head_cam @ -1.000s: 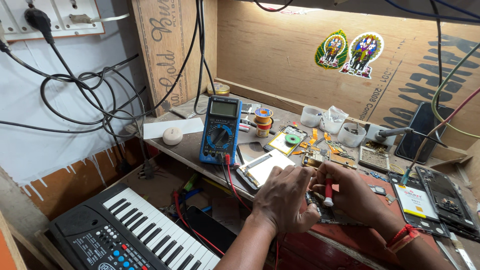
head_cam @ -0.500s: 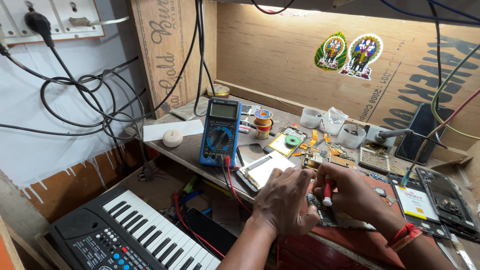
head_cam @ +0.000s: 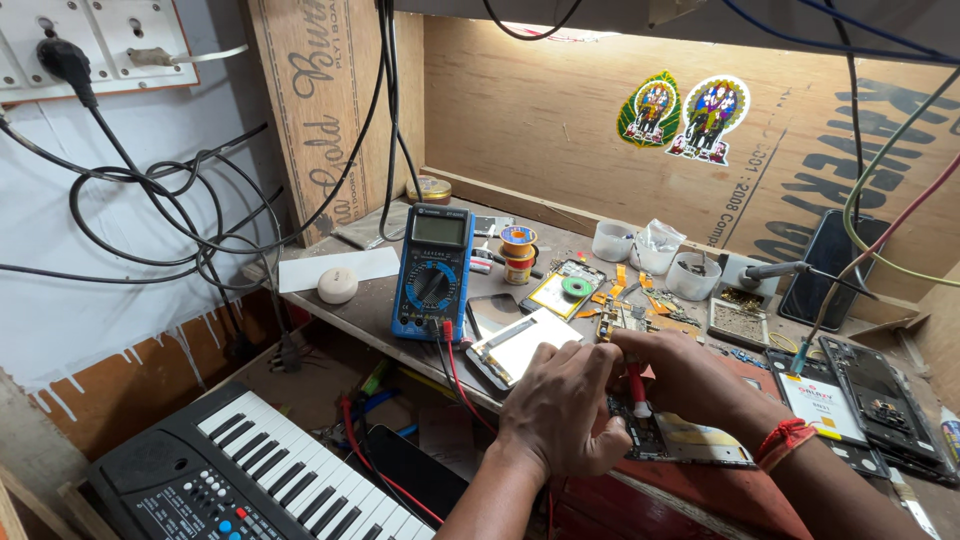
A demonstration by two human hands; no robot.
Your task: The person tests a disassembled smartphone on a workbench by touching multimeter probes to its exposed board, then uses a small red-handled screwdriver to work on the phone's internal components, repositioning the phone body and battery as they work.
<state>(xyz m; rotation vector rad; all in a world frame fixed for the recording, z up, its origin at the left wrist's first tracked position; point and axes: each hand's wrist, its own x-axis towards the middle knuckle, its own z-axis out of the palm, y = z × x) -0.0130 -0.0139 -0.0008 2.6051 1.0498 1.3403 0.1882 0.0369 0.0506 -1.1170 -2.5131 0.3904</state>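
Note:
My left hand rests on an opened phone body lying near the front edge of the wooden workbench, with its fingers curled over the phone's left end. My right hand grips a small red-handled screwdriver held upright, tip down on the phone. A red thread band circles my right wrist. The phone's left part is hidden under both hands.
A blue multimeter with red and black leads stands left of my hands, beside a loose phone screen. Solder spool, small white cups, phone parts, a black keyboard below and hanging cables surround them.
Both hands have stayed on the phone with only slight finger shifts. The screwdriver remains upright between them.

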